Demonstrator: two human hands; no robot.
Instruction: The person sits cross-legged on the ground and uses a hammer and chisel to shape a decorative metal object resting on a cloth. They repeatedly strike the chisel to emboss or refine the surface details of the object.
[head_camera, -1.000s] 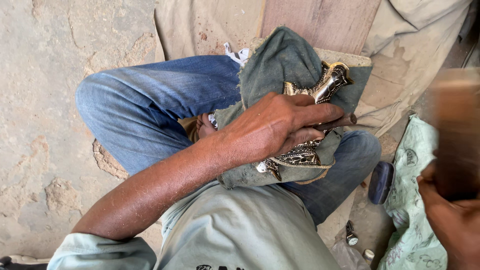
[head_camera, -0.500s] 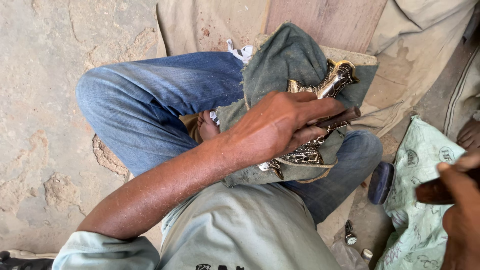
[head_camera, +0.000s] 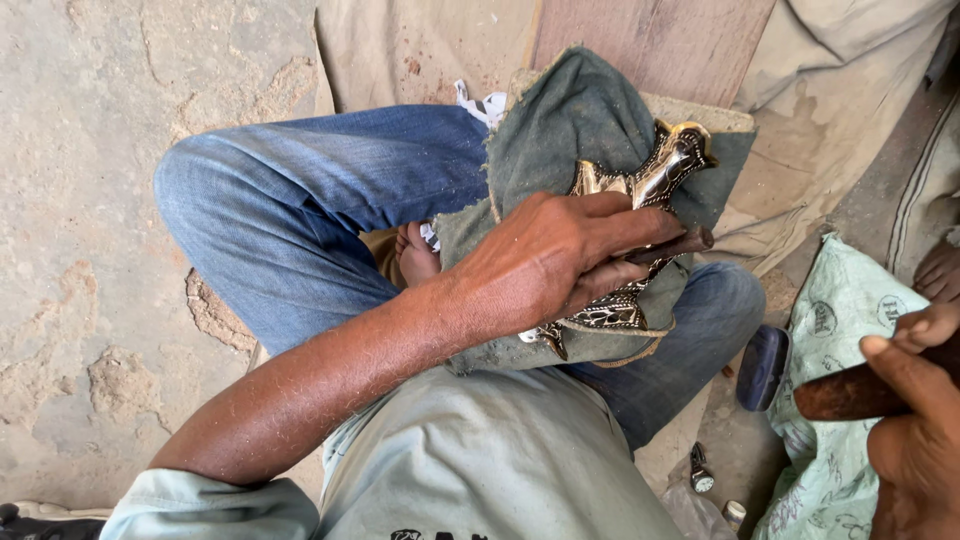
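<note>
Metalwork (head_camera: 640, 200) on cloth (head_camera: 570, 130) under left hand (head_camera: 550, 260)

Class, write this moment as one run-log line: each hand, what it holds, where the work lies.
left hand: holds thin dark tool on ornate metal piece | piece: on green cloth over lap | right hand: grips brown wooden handle

A floor-level craft workshop: cracked concrete floor (head_camera: 90, 250), worn work cloth (head_camera: 570, 140), ornate metal piece (head_camera: 650, 185)

Left hand (head_camera: 545, 265) curled in a closed grip; right hand (head_camera: 915, 440) likewise, fingers wrapped.
</note>
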